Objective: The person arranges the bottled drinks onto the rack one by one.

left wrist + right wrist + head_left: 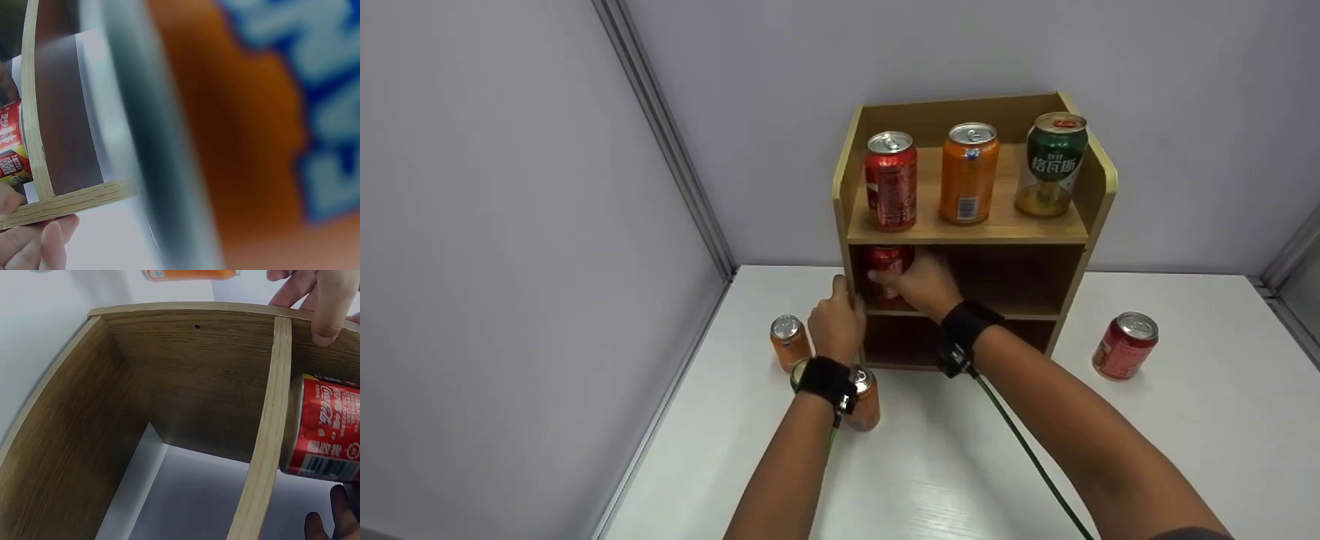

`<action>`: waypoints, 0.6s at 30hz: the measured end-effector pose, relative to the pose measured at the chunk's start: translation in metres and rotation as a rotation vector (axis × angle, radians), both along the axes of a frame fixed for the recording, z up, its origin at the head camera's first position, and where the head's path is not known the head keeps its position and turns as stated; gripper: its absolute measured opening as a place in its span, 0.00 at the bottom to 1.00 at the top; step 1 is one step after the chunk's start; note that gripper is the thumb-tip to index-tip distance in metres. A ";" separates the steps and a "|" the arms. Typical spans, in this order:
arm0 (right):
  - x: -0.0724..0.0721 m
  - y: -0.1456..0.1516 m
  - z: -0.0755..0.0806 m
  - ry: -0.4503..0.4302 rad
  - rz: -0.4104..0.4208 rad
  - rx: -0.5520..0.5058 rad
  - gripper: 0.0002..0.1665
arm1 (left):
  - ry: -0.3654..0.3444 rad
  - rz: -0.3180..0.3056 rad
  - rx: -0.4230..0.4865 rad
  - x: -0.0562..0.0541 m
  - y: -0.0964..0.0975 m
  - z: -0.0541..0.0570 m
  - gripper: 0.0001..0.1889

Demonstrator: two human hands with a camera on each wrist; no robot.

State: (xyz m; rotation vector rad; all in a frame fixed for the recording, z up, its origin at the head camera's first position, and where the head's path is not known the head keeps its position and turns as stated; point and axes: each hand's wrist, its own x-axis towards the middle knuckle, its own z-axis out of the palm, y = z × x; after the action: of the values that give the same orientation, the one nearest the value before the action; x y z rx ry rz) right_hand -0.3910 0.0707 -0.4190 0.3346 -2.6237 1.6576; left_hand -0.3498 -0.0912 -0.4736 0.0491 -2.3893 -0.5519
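Pale walls (510, 225) enclose a white table (690, 465); near the rear wall stands a three-tier wooden shelf unit (922, 124), from whose middle clock positions are taken in the head view. At 8 o'clock an orange can (790, 349) stands on the table; just beside it, a half-hidden can (796, 375) cannot be identified. The left hand (837, 322), also at 8 o'clock, clasps the left side panel (180, 371), one digit over its inner face and others outside. At 7 o'clock stands a nearer orange can (868, 409), partly behind the left wristband (826, 379). Inside the middle compartment (1012, 281), toward 8 o'clock, the held red can (889, 264) is upright; the right hand (928, 283) grips it, thumb across its front. Whether its base bears on the shelf board (264, 439) cannot be confirmed. Above stand an upper red can (892, 184) at 10, a top-tier orange can (967, 180) at 12 and a green can (1051, 169) at 2. At 4 o'clock, on the table, is an untouched red can (1123, 349).

Assessment: the step in hand appears to be seating the can at the compartment's left. The next move would call for a level base, clean release and straight withdrawal.
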 end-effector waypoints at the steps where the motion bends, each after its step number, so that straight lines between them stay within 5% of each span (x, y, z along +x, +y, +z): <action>1: 0.003 0.002 0.001 0.007 -0.007 0.019 0.54 | -0.006 0.001 0.000 0.000 0.000 0.000 0.12; 11: 0.036 0.029 0.007 0.288 -0.034 0.213 0.56 | -0.009 0.003 -0.002 0.002 -0.001 -0.001 0.13; 18: 0.061 0.056 0.005 0.400 0.004 0.226 0.53 | -0.005 -0.023 -0.003 0.002 0.000 0.001 0.12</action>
State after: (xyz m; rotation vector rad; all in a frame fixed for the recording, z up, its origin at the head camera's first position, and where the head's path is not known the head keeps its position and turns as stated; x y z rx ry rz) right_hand -0.3297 0.1270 -0.4143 0.6061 -2.4970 1.1453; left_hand -0.3480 -0.0909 -0.4722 0.0211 -2.3986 -0.5595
